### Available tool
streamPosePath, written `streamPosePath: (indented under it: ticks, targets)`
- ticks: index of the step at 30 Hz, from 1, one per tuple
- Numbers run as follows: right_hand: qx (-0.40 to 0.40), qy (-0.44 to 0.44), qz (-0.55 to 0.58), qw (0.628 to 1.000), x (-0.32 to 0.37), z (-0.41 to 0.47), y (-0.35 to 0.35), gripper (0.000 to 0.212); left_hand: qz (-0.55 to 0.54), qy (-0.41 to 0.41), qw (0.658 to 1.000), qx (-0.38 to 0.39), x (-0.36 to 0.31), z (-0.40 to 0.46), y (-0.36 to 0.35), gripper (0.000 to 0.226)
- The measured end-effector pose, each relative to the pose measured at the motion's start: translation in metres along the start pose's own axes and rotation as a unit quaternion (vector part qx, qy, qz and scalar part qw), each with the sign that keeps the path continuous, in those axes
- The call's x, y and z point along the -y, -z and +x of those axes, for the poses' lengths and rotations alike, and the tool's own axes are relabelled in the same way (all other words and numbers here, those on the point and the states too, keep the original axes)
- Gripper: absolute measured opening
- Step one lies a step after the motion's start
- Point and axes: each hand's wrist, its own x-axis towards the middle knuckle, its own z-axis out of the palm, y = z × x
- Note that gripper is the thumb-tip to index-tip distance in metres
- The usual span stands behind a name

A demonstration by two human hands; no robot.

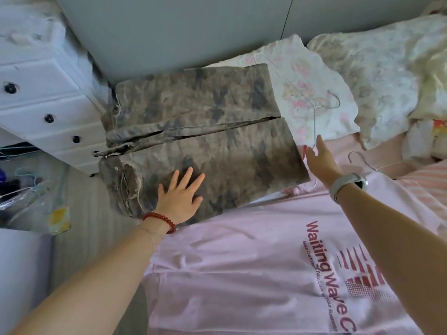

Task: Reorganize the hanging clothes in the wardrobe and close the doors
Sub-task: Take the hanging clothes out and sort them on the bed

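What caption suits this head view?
Left hand pressing folded camouflage trousers flat; right hand reaching toward wire hanger.

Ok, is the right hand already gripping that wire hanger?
No, the right hand is open with fingers straight, reaching toward the wire hanger without curling round it.
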Motion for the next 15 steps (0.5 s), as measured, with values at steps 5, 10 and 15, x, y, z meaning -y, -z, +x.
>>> streamPosePath:
  ticks: [5,10,15]
  targets:
    - [-0.015,0.1,-0.091,0.991,0.017,-0.058,-0.012,0.046,-0.036,0.01,0.988,-0.149,-0.005,-0.029,0.02,0.051]
    - [-0.007,0.19,-0.085,0.978,0.041,-0.163,-0.038,0.042,-0.076,0.06,0.966,-0.238,-0.008,-0.109,0.013,0.046]
    - [0.065,0.25,-0.11,0.96,0.056,-0.279,-0.071,0.038,-0.1,0.102,0.96,-0.24,0.005,-0.22,-0.01,0.04]
